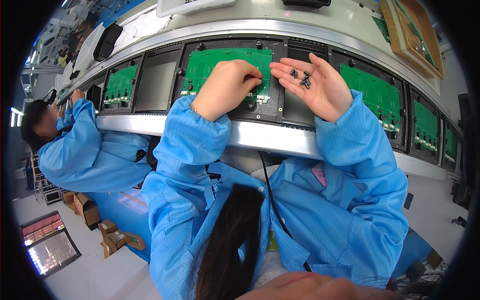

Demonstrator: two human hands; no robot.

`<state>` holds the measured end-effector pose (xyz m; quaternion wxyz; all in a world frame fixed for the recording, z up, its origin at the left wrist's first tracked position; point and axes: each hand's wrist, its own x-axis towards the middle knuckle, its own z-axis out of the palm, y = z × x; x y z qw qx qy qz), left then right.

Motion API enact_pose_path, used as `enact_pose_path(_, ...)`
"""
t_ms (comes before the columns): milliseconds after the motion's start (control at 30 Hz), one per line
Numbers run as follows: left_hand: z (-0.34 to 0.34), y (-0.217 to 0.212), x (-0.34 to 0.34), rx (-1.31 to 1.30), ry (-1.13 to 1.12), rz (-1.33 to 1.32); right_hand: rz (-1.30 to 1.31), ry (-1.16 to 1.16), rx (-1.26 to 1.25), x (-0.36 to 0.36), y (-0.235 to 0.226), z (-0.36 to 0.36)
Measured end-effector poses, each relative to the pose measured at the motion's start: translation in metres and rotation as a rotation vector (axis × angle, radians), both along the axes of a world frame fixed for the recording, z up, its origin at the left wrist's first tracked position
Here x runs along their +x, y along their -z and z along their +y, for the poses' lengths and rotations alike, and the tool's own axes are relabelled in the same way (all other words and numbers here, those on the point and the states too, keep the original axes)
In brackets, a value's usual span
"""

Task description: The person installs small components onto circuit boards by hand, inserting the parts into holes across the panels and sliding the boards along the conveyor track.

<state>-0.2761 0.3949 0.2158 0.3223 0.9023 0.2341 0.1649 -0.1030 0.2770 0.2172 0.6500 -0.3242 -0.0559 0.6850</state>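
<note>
A green circuit board (215, 61) lies in a black frame (277, 95) in front of me. Over its right part, my left hand (226, 86) is closed, thumb and index finger pinched together. Whatever sits between those fingertips is hidden. Palm up beside the board's right edge, my right hand (317, 90) carries several small black cylindrical components (305, 80) near the base of its stretched fingers. White connectors and black round parts line the board's near edge, partly covered by my left hand.
More framed boards stand along the line, one to the left (120, 82) and another to the right (372, 90). A metal rail (270, 142) runs along the near side. A cardboard box (400, 37) sits at the far right. To the left, a person in blue (95, 155) works.
</note>
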Motion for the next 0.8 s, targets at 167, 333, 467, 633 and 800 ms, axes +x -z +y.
enact_pose_path(167, -0.004, 0.011, 0.006, 0.148, 0.081, 0.038, 0.003, -0.007, 0.017, 0.002, 0.001, 0.0)
enact_pose_path(333, -0.008, 0.014, 0.011, 0.211, 0.112, 0.075, 0.007, -0.021, 0.034, 0.004, 0.001, -0.001)
enact_pose_path(467, -0.01, 0.013, 0.012, 0.257, 0.121, 0.096, -0.004, -0.03, 0.049, 0.003, 0.0, -0.001)
enact_pose_path(633, -0.01, 0.013, 0.012, 0.304, 0.124, 0.114, -0.02, -0.027, 0.054, 0.002, -0.002, 0.0)
enact_pose_path(800, -0.011, 0.013, 0.012, 0.321, 0.121, 0.121, -0.026, -0.022, 0.052, 0.001, -0.003, 0.0)
